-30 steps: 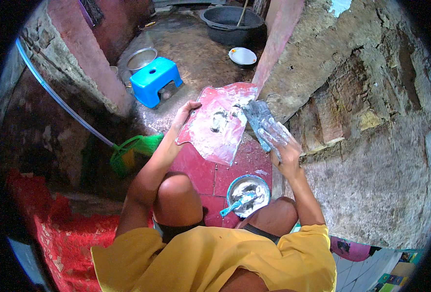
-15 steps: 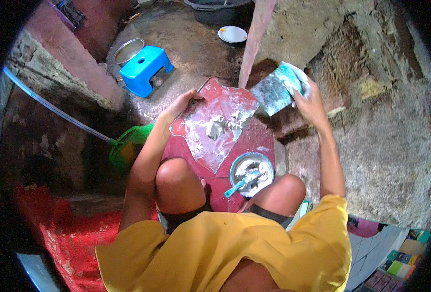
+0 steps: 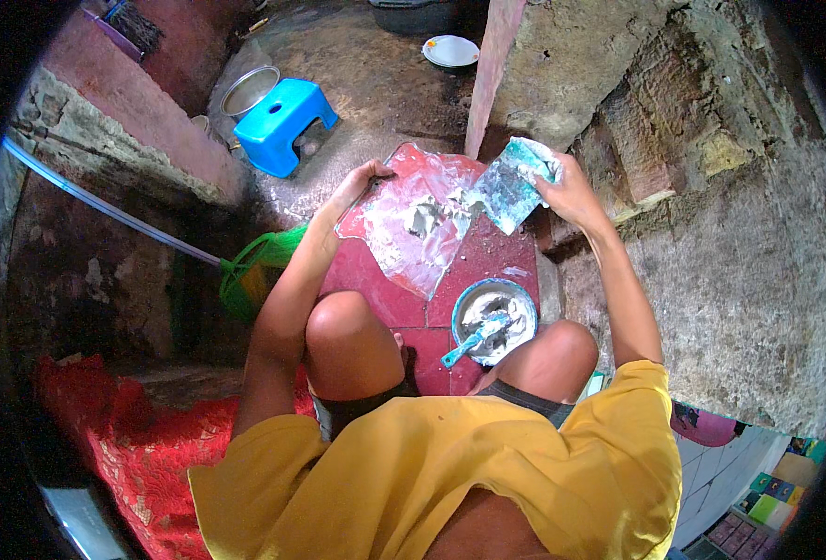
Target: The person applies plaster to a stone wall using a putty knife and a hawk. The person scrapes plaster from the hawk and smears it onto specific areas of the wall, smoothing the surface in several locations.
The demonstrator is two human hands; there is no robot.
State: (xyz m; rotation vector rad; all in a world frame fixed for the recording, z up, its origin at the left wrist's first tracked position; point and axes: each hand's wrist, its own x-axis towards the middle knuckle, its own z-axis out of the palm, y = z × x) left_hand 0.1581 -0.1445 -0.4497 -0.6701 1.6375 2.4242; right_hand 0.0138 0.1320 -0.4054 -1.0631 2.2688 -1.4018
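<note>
My left hand [image 3: 361, 185] grips the upper left edge of a clear, irregular sheet [image 3: 404, 245], its thumb on top. White paste [image 3: 422, 217] is smeared over the sheet, with thicker lumps near its middle. My right hand [image 3: 570, 194] is closed on the paste-coated turquoise edge of a broad flat scraper [image 3: 506, 191]. The scraper's streaked grey blade slants down to the left, its end at the sheet's right edge; I cannot tell whether they touch. By my right knee stands a round tub [image 3: 456, 315] of white paste, with a turquoise-handled spatula [image 3: 474, 342] lying in it.
Red floor tiles [image 3: 366, 271] lie beneath the sheet. A blue stool [image 3: 287, 121] and a metal basin [image 3: 250, 91] stand ahead left; a white plate [image 3: 450, 51] lies farther off. A green broom [image 3: 245, 280] is left of my arm. Rough walls [image 3: 712, 308] rise at the right.
My right hand has brought the scraper down and left, closer to the sheet and my left hand. The left hand still holds the sheet. The whole view has shifted slightly.
</note>
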